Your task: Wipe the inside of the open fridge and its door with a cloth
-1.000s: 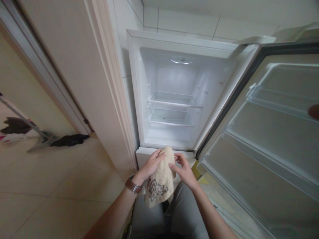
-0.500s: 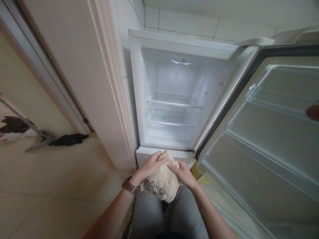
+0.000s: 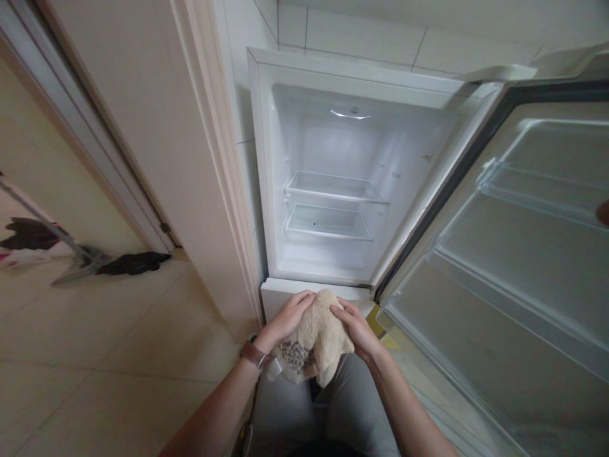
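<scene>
Between my hands, over my lap, is a beige fluffy cloth with a dark pattern on its lower left part. My left hand grips its left edge, the wrist wearing a brown-strapped watch. On the other side my right hand holds the upper right edge, thumb on top. Some fingers are hidden behind the cloth. Just beyond stands an open fridge with a lit lamp and two clear shelves; neither hand touches it.
The fridge door, with clear door racks, stands swung out at my right. A wooden door frame rises close on the left. Farther left on the tiled floor lie a dustpan-like grey tool and a black bag.
The cloth has been turned and loosened from a bunched shape, its right part now hanging in folds. Both hands have shifted slightly around its edges, and my view has tilted a little.
</scene>
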`<state>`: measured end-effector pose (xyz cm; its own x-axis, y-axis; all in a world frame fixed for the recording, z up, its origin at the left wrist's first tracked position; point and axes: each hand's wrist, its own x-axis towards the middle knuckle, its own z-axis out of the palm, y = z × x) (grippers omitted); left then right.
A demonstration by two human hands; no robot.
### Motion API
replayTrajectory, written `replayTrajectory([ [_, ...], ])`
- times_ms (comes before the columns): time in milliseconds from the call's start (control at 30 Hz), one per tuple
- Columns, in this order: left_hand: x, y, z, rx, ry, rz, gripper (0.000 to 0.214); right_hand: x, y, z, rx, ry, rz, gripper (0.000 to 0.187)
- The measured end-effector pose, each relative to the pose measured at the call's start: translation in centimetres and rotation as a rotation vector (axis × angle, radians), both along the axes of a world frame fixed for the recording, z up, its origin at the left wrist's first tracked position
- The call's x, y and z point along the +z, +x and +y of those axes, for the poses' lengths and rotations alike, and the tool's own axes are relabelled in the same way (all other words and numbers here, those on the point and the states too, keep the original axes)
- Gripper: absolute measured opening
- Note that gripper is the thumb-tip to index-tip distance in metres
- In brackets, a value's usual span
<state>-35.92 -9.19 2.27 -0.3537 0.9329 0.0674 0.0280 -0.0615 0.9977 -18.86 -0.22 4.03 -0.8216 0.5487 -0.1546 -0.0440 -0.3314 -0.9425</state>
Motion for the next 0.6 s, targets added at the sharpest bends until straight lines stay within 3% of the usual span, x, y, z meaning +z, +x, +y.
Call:
replayTrajectory([
  [67,-0.4,0.9,0.3,0.037,0.017,0.01,0.039,0.1,-0.6,-0.5,-0.008,0.042,-0.011,0.055],
  [167,-1.4,2.3,1.1,0.114,0.027,-0.036,0.043,-0.1,-1.1,-0.4,0.003,0.235,-0.024,0.053],
  [267,-2.1,2.6,1.6,0.171,0.029,-0.177,0.048,-1.0,-0.3,1.2,-0.202,0.442,-0.073,0.053],
  [333,-2.2,2.3,1.6,0.174,0.012,-0.33,0.051,-2.2,0.9,2.4,-0.344,0.472,-0.09,0.059],
  [400,-2.2,1.6,1.4,0.127,-0.037,-0.504,0.054,-3.8,2.0,2.9,-0.287,0.351,-0.085,0.069],
  [467,-2.4,0.9,1.1,0.025,-0.114,-0.661,0.06,-5.5,2.6,2.3,-0.107,0.137,-0.068,0.075],
  [533,-2.9,0.2,0.9,-0.035,-0.168,-0.757,0.065,-6.8,2.6,0.9,0.003,-0.023,-0.055,0.071],
  [600,-3.8,-0.3,0.9,-0.015,-0.185,-0.766,0.069,-7.4,2.2,-0.4,0.004,-0.084,-0.062,0.061],
])
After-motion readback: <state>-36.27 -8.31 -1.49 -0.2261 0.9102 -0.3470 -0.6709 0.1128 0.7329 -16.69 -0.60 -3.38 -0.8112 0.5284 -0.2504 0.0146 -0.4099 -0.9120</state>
